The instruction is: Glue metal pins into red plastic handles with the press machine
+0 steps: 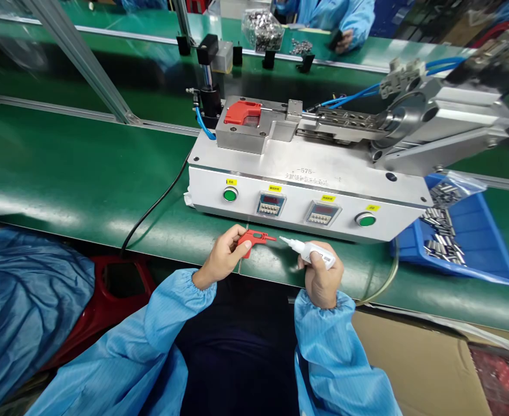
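Note:
My left hand point(223, 257) is closed on a small red plastic part point(254, 238), held just above the green bench edge. My right hand point(321, 277) grips a small white squeeze bottle point(310, 251) whose thin nozzle points left, a short gap from the tip of the red part. Straight ahead stands a white and metal press machine point(301, 190) with two green buttons and two counters. A second red part point(242, 112) sits in the machine's metal fixture at the upper left.
A blue tray point(483, 242) of small metal cylinders lies right of the machine. A black cable point(154, 208) runs off its left side. A cardboard box point(414, 358) is at lower right. Another person's hand point(345, 39) works across the far bench beside a bag of metal parts point(262, 29).

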The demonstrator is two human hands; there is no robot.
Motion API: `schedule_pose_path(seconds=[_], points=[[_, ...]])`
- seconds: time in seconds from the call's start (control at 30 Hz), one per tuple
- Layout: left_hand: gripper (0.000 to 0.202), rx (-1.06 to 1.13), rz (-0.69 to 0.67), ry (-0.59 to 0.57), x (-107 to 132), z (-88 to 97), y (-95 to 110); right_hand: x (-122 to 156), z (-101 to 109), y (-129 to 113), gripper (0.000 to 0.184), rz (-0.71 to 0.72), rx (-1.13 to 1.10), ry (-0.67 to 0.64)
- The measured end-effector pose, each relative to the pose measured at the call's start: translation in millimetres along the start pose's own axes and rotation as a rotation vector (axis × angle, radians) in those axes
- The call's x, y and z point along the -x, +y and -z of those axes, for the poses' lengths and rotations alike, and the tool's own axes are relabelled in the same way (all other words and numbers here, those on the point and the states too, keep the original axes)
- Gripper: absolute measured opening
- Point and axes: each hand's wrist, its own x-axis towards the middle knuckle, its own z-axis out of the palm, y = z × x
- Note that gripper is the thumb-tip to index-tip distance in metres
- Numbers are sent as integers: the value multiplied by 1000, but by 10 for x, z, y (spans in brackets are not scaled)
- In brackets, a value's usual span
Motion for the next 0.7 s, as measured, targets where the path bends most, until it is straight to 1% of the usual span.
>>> schedule_pose_path(seconds=[0.1, 0.23, 0.33, 0.47, 0.7], points=[[31, -25, 13, -18, 1, -8, -2, -2, -10, 1, 43, 11, -23, 4], [26, -55, 24, -26, 6, -17, 7, 1, -23, 10, 41, 43, -21, 66], [24, -53, 34, -25, 12, -25, 16, 12, -32, 16, 42, 35, -13, 87], [24, -48, 37, -31, 16, -29, 35, 28, -26, 29, 41, 3, 37, 67], [28, -42, 42, -34, 7, -13, 47, 43, 13, 85, 39, 3, 97, 37]])
